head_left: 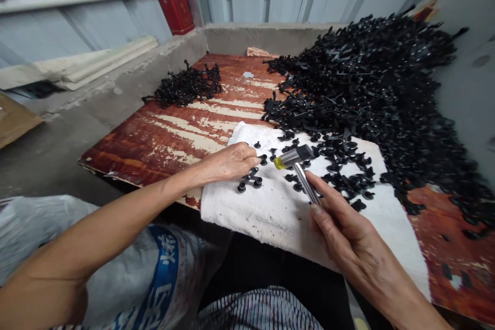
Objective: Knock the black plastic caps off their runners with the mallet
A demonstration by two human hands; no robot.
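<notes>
My right hand [344, 227] is wrapped round the metal handle of a small two-faced mallet [305, 183], its head yellow at one end and black at the other. The mallet head hangs just above a white cloth [266, 211]. On the cloth's left side my left hand [232, 162] is closed in a pinch, its fingertips at a small black part [263, 159] with a round, knob-like end. Below those fingers lie joined black parts [249, 183] with round ends. More loose black parts [340, 165] are scattered over the cloth to the right of the mallet.
A large heap of black parts [359, 77] fills the right and back of the worn red-brown board [185, 134]. A smaller pile [189, 84] lies at the back left. A red box [176, 13] stands on the ledge. White printed sacks [147, 278] sit below left.
</notes>
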